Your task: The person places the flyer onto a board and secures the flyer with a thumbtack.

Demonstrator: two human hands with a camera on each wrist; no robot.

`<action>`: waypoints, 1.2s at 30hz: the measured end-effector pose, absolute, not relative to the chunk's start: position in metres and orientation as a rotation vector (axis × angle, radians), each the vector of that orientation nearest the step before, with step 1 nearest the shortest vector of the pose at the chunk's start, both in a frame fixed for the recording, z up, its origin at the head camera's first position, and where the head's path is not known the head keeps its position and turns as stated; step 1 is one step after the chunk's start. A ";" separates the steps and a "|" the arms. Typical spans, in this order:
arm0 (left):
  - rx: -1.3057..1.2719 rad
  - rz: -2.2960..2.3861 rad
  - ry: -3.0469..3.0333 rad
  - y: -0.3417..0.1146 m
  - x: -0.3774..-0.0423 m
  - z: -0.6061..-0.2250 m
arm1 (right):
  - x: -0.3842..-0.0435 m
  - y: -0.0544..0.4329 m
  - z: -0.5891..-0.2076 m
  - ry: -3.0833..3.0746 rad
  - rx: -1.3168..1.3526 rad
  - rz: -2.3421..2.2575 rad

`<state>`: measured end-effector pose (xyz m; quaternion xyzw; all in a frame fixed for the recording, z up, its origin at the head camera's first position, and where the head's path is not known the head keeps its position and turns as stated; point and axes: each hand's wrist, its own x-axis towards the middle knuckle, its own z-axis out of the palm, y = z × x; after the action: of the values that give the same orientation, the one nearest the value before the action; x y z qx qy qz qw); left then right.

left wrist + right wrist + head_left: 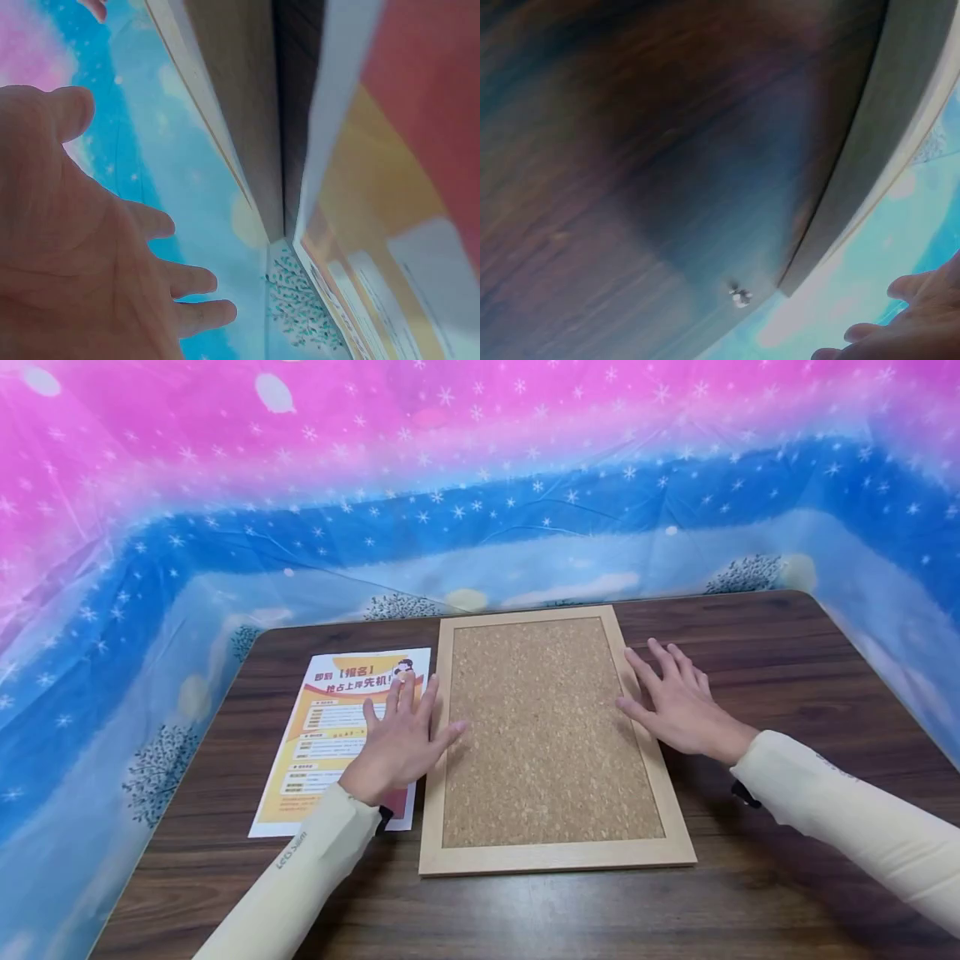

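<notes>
A cork board [547, 735] in a pale wooden frame lies flat on the table, its long sides running away from me. To its left is a printed poster [300, 777] in yellow, orange and white, partly covered by my left hand [397, 739]. That hand is held with fingers spread, its thumb reaching over the frame's left side. My right hand [678, 706] hovers by the right side of the frame, fingers extended and thumb over the edge. In the left wrist view the palm [82, 240] holds nothing. The right wrist view shows straight fingers [911, 286] above the frame.
The dark wood table [750, 893] has rounded far corners. A small shiny thing [740, 298] lies on the table right of the board in the right wrist view. Behind the table hangs a pink and blue snowflake-patterned cloth [480, 502].
</notes>
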<state>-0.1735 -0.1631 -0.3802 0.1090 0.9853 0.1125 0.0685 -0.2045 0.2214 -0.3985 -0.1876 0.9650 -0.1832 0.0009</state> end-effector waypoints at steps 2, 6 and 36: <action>0.317 0.343 2.971 -0.168 -0.173 -0.382 | -0.206 0.225 -0.400 3.026 -0.563 -0.586; 0.292 0.346 2.969 -0.178 -0.172 -0.383 | -0.207 0.232 -0.401 3.022 -0.532 -0.590; -0.148 0.340 2.962 -0.294 -0.145 -0.378 | -0.229 0.274 -0.411 3.033 -0.579 -0.583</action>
<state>-0.1452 -0.2939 -0.3779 -0.0495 0.9892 0.1134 0.0779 -0.2286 0.2742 -0.4110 -0.1844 0.9652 -0.1855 -0.0006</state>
